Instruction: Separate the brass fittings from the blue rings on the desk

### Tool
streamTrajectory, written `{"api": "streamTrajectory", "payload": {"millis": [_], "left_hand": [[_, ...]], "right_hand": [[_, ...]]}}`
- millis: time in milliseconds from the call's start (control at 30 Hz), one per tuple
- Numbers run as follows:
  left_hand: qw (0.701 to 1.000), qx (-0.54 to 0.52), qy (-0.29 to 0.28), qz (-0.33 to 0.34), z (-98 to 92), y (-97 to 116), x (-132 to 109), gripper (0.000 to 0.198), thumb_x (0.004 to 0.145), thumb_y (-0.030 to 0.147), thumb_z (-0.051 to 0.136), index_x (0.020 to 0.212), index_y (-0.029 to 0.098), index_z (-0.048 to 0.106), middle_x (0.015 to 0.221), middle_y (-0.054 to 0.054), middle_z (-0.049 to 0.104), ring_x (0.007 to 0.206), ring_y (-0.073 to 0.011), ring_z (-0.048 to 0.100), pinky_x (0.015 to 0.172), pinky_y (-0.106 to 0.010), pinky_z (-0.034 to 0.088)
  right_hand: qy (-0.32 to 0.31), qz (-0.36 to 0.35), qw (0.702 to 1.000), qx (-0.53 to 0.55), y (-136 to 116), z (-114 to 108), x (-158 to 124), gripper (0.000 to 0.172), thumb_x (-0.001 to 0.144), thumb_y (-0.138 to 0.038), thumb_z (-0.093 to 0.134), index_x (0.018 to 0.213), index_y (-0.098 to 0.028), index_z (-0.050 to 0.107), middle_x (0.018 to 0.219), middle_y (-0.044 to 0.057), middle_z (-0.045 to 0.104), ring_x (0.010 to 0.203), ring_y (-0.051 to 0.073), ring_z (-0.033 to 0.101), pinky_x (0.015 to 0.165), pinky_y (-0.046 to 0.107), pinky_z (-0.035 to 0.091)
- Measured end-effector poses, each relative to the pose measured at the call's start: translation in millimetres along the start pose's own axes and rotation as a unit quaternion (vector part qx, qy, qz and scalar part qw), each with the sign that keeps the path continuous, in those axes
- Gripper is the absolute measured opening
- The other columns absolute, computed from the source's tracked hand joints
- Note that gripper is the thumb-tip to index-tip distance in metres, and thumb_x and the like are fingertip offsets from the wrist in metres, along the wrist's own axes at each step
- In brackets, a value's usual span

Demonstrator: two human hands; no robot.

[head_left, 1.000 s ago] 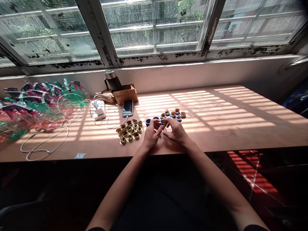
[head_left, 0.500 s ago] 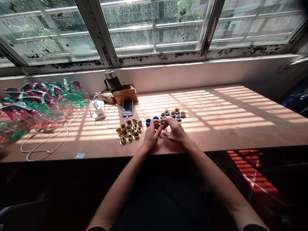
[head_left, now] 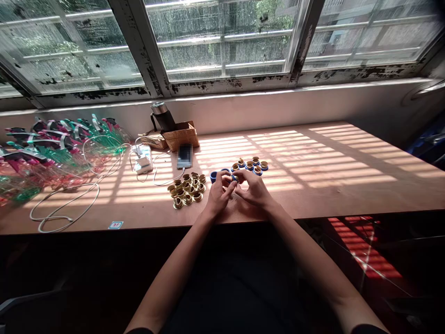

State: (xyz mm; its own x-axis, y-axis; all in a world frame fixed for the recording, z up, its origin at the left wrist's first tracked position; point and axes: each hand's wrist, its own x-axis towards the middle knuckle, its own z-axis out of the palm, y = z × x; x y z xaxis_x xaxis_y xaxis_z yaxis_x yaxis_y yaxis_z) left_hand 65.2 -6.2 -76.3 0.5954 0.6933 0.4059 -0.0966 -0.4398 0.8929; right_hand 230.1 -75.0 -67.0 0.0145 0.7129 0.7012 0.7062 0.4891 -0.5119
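Between the fingertips of my left hand (head_left: 219, 194) and my right hand (head_left: 256, 188) is a small round piece (head_left: 235, 178), blue with a gold-coloured part. Both hands are closed on it, and the fingers hide much of its shape. Just behind my left fingers sit blue rings (head_left: 213, 176), partly covered. Beyond the right hand lie several blue rings with gold-coloured caps (head_left: 249, 165) set in them. To the left of my left hand, loose gold-coloured caps (head_left: 187, 188) stand in a cluster. Something thin and coiled, too faint to name, lies under the hands.
A phone (head_left: 184, 157) on a cable lies in front of a cardboard box (head_left: 181, 135) and a dark flask (head_left: 163, 117). Left of these are a white power strip (head_left: 142, 160), looped cable and a heap of clear, green and pink plastic items (head_left: 59, 144). Windows back the wooden table (head_left: 330, 185).
My fingers have shifted slightly around the small blue and gold piece, which is still held between both hands. The things on the table have not moved.
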Motion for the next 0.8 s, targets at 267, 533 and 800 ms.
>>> {"api": "streamTrajectory", "payload": {"millis": [267,533,800], "left_hand": [[1.0,-0.008,-0.003,-0.011,-0.2,-5.0,0.3,0.037,0.103,0.053,0.056,0.12,0.022,0.048,0.088,-0.002,0.068,0.069,-0.015,0.063,0.065,-0.026,0.048],[1.0,0.024,-0.003,0.004,-0.6,-8.4,0.0,0.036,0.103,0.047,0.057,0.125,0.021,0.046,0.097,-0.005,0.067,0.086,-0.0182,0.067,0.073,-0.028,0.051],[0.999,0.037,0.007,-0.008,-0.5,-9.5,0.7,0.038,0.101,0.047,0.06,0.127,0.021,0.049,0.11,-0.009,0.069,0.096,-0.0202,0.069,0.076,-0.029,0.054]], "right_hand": [[0.009,-0.017,1.0,0.002,-1.1,2.5,-2.1,0.041,0.084,-0.011,0.064,0.124,-0.022,0.064,0.1,0.006,0.069,0.086,0.022,0.065,0.08,0.037,0.056],[-0.005,-0.023,1.0,-0.009,0.3,1.7,-1.5,0.039,0.088,-0.012,0.062,0.126,-0.022,0.063,0.105,0.008,0.071,0.091,0.024,0.067,0.086,0.04,0.056],[-0.005,-0.016,1.0,-0.018,-0.4,0.8,-0.4,0.033,0.092,-0.018,0.064,0.124,-0.023,0.061,0.101,0.007,0.071,0.087,0.023,0.066,0.081,0.038,0.055]]}}
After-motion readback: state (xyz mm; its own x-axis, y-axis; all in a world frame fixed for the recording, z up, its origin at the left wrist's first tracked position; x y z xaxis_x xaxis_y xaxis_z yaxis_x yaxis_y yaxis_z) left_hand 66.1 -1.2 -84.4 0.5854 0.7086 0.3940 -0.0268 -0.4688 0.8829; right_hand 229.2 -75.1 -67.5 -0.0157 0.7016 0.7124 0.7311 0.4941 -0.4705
